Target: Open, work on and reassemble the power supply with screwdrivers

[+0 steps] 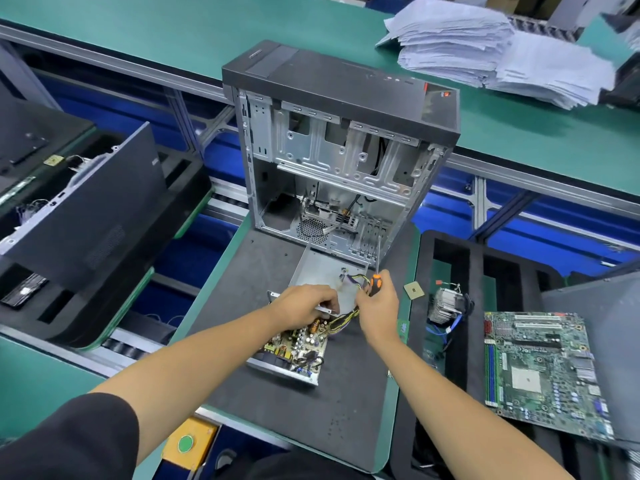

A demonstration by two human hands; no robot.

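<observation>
**Opened power supply on the mat, both hands at its cover**

A long green surface (519,133) runs across the back, carrying stacks of white paper (485,50). In front of it, an empty computer case (332,150) stands upright on a dark grey mat (311,410), its open side facing the camera. To the left a black side panel (93,209) leans tilted in a foam tray. To the right a motherboard (543,372) lies flat, with a heatsink (446,303) beside it and a small square processor chip (414,290) on the mat's edge.

The power supply (298,351) lies on the mat just in front of the case, opened, its circuit board exposed and its yellow and black wires (346,317) running up toward the hands. Its bare metal cover (329,271) lies between the board and the case.

The left hand (304,303) curls its fingers around the near edge of that cover. The right hand (379,306) has its grip closed around the orange and black handle of a screwdriver (376,271), whose thin shaft points up toward the case.
</observation>
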